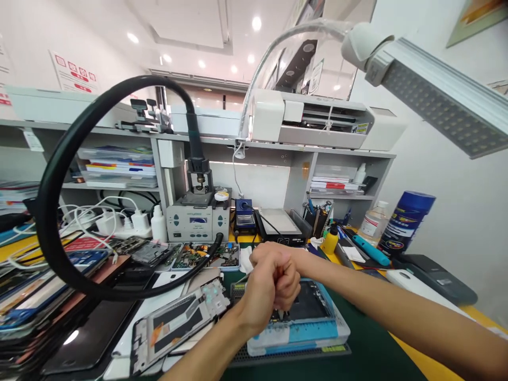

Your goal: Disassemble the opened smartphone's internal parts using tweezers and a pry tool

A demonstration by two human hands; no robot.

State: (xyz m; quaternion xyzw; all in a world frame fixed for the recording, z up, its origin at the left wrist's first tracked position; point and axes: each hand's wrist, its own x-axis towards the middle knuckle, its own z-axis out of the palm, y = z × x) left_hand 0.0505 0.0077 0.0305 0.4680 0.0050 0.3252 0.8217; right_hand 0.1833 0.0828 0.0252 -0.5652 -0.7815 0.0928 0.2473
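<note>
My left hand [273, 286] is closed in a fist above a dark phone frame [313, 301]. A small pointed tip shows below its fingers, but what it belongs to is hidden. The phone frame lies on a blue and white block [299, 334], which rests on a dark perforated mat [333, 350]. My right hand [264, 253] reaches across behind the left one, near a white tissue [245, 259]. Its fingers are hidden behind my left hand. Left of my hands, a bare metal phone mid-frame [178, 323] leans on other phone parts.
A black hose [50, 222] loops over stacked phones [95, 328] at left. Behind stand a hot air station [194, 222] and a parts tray [230, 256]. To the right are a yellow bottle [330, 241] and a blue spray can [408, 222]. An LED lamp [440, 90] hangs overhead.
</note>
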